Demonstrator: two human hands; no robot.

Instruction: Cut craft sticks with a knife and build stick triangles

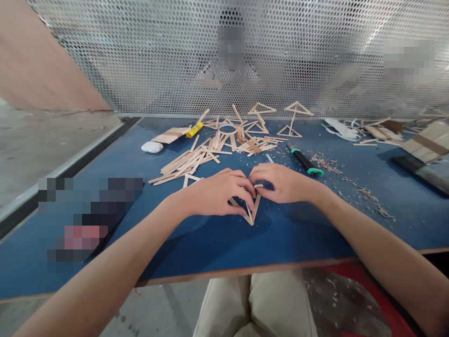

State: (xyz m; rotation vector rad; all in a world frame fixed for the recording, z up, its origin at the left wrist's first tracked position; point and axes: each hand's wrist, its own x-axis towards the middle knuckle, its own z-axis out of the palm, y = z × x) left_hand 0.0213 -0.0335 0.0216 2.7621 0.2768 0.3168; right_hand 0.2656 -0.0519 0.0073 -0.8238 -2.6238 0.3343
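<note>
Head view — small triangle of thin pale wooden craft sticks (pixel 249 211), flat on the blue worktop (pixel 196 243), is pinched at its upper corners by left hand (pixel 213 193) and right hand (pixel 286 183) — judged light, stiff, brittle at glued joints, best gripped near corners.

From my remote seat I see both forearms bare, no sleeves, watch or rings on the left hand (pixel 213 193) or right hand (pixel 286 183) (beige trousers below).

Both forearms reach forward and inward, left hand (pixel 216 193) and right hand (pixel 285 183) palm-down, fingertips pinched together.
</note>
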